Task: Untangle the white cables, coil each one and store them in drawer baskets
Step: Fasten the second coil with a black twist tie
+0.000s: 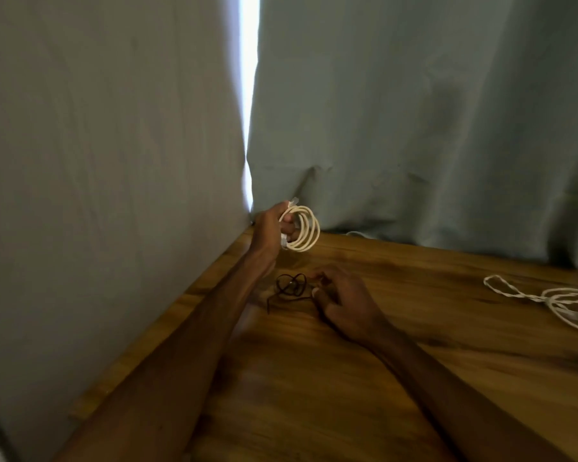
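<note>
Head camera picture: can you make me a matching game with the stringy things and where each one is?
Things:
1. coiled white cable
2. thin black cord
3. loose tangled white cable

Places:
A. lying on the wooden table, far to the right
B. held up in the left hand
C. on the table, beside the right hand

Pairs: 1-B, 2-C, 3-A.

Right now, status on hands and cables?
Left hand grips coiled white cable, raised. Right hand at thin dark cord, grip unclear. Loose white cable far right.
</note>
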{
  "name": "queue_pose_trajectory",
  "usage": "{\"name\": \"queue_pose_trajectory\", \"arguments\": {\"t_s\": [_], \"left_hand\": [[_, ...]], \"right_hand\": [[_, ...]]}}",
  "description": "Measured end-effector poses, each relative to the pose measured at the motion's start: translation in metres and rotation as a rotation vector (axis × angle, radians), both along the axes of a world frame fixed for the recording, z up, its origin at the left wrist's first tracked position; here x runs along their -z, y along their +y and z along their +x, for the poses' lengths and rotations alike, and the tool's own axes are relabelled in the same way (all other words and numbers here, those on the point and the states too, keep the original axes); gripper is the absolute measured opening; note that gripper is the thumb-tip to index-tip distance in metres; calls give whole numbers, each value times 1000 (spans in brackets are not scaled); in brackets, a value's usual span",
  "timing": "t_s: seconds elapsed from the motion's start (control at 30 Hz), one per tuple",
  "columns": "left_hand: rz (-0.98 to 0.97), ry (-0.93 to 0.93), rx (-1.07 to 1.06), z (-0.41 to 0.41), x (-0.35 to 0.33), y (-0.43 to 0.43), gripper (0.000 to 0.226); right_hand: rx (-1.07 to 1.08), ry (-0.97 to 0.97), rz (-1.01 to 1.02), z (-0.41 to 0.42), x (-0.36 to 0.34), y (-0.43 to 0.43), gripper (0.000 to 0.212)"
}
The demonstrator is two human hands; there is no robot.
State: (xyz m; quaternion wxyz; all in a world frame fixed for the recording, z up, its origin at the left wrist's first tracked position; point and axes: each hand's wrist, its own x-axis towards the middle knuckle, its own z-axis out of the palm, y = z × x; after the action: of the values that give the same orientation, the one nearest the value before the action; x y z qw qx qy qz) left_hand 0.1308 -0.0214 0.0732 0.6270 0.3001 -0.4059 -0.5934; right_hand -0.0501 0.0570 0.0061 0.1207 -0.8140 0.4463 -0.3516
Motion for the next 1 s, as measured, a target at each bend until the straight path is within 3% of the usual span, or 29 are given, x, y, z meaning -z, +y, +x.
{"name": "queue_pose_trajectory", "arguments": {"t_s": [0.13,0.3,0.43,0.57,0.7,1.0], "left_hand": [[4,-15,-35,3,3,2,70],[-14,-29,-36,-1,3,9,69],[-18,3,-78,0,7,10,67],[-2,9,-131,-4,7,10,65],[20,-18,-138,-10,6,13,44],[12,-11,-170,-7,4,13,49]], "right_hand": [[-54,-54,-87,-1,0,-6,21],[-73,-103,9,17,-9,-10,28],[-32,-93,11,25,-8,-16,13],[53,-308,29,15,-9,-17,11],[65,-518,107,5,-12,-18,6],[43,-698,314,-3,-22,-10,10]]}}
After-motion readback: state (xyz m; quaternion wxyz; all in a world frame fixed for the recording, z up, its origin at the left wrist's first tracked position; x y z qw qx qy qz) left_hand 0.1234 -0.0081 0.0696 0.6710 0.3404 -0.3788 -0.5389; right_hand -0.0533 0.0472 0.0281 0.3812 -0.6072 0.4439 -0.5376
